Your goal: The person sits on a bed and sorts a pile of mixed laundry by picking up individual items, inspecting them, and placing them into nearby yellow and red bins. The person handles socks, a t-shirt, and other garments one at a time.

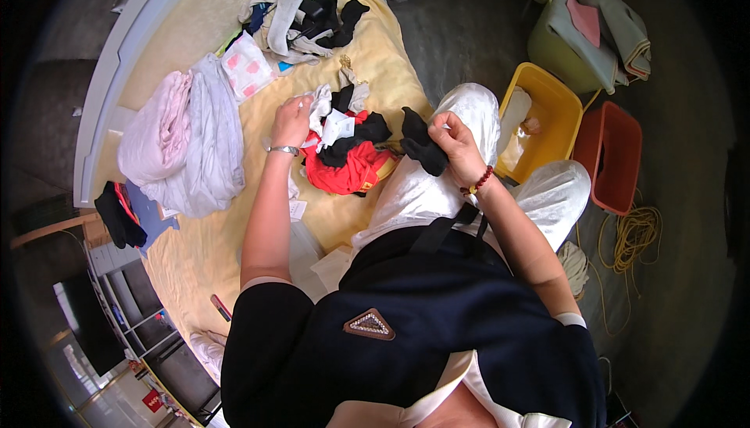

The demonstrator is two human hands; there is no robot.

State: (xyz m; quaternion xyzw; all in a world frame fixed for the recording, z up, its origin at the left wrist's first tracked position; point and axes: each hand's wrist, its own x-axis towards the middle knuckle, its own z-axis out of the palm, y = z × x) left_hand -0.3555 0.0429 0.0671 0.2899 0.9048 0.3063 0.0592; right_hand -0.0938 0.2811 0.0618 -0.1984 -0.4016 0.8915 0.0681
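Note:
My right hand is at my white-trousered thigh, its thumb and fingers curled together. A black sock sticks out from it to the left. Over the bed, my left hand has its fingertips bent beside a crumpled white cloth; whether it grips the cloth is hard to see. Between the hands is a small heap with red fabric, black socks and a white paper tag on top.
Farther up the yellow bedsheet lies a pile of grey and black socks. Folded bedding is at the left. To the right on the floor stand a yellow bin, a red bin and a coil of yellow rope.

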